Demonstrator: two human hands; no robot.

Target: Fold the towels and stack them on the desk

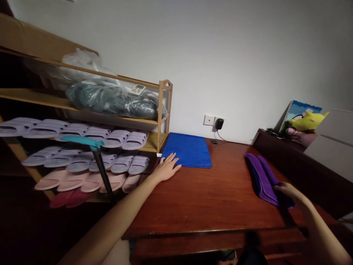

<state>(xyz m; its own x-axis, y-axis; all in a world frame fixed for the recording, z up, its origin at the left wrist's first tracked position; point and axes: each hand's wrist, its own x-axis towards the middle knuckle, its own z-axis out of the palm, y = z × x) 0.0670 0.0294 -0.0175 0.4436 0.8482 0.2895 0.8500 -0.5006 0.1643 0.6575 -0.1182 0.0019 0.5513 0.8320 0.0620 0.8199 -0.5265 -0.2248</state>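
A flat, folded blue cloth (189, 149) lies at the back left of the brown wooden table (204, 198). My left hand (167, 168) rests on its near left corner, fingers spread. Over at the table's right side, a folded purple cloth (263, 180) shows a dark blue layer along its left edge. My right hand (288, 189) reaches its near right end, thumb and fingers closed on the edge; the fingertips are partly hidden in shadow.
Left of the table stands a wooden rack (162, 110) with rows of lilac and pink slippers (135, 140) and plastic-wrapped bundles (110, 99). A teal-topped pole (102, 169) stands before it. A black plug adapter (219, 124) trails its cord along the wall. A yellow plush toy (309, 120) sits at right.
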